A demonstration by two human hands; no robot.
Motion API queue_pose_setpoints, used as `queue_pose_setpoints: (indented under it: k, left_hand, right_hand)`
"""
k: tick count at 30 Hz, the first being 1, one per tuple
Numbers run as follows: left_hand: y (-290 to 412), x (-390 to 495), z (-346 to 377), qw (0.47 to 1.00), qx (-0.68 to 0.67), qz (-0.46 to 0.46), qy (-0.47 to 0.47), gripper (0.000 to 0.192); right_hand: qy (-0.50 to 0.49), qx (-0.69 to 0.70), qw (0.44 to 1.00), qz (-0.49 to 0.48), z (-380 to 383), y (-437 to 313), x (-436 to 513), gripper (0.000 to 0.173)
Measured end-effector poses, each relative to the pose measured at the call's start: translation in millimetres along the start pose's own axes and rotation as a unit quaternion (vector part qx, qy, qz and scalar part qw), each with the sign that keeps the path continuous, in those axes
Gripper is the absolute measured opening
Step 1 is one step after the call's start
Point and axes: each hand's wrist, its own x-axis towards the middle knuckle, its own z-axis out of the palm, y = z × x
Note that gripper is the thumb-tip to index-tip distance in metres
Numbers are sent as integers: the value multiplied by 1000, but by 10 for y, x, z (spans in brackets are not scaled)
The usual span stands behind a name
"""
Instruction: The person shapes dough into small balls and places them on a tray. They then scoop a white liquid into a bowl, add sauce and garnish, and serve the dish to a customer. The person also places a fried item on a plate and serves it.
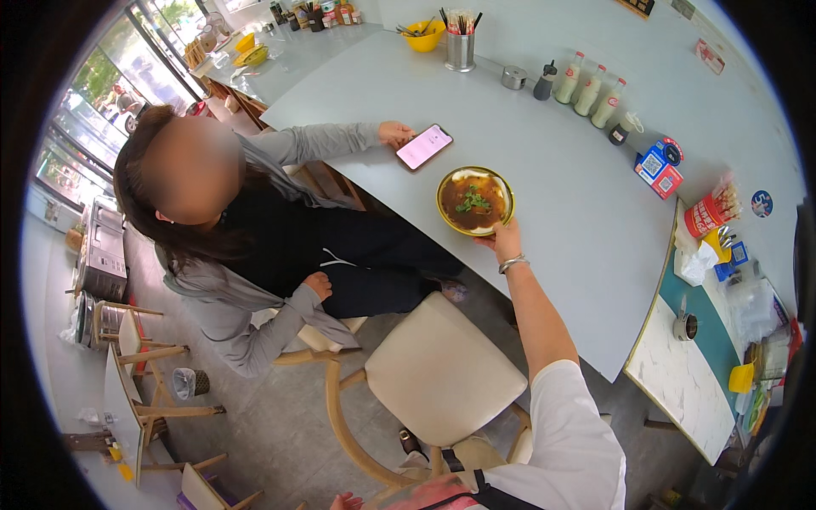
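My right hand grips the near rim of a yellow-edged bowl over the grey-white table. The bowl holds brown sauce or broth over something white, topped with green herbs. A metal bangle is on my right wrist. Low in the picture, at its bottom edge, my left hand shows only in part, near a pink and red cloth; whether it holds anything cannot be told. To the left of the bowl, a seated person's hand touches a smartphone with a lit pink screen.
A chair with a beige seat stands before me. The seated person is at the left. Along the wall are a steel chopstick holder, a yellow bowl of cutlery, several glass bottles and a code stand. A marble-patterned table adjoins at right.
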Motion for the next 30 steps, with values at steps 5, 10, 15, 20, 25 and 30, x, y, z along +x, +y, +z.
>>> queue_pose_setpoints:
  k: [5,10,15,20,25,30]
  left_hand:
    - [-50,113,-53,999,-20,-19,-29,57]
    - [-117,230,-132,998,-25,-15,-55,56]
    - [-42,585,-492,993,0,13,-114,55]
    - [11,858,-631,988,39,15,-147,56]
    - [171,826,-425,987,108,14,-120,47]
    - [444,1148,-768,979,155,13,-132,50]
  right_hand:
    - [25,26,999,24,-53,-2,12,29]
    - [56,63,992,94,-28,74,-242,45]
    - [12,67,990,122,-299,355,-1060,42]
    - [-54,-22,974,220,-559,714,-2255,22]
    - [-18,-83,954,288,-868,915,-3520,23]
    - [28,-64,960,272,-960,994,-4728,20]
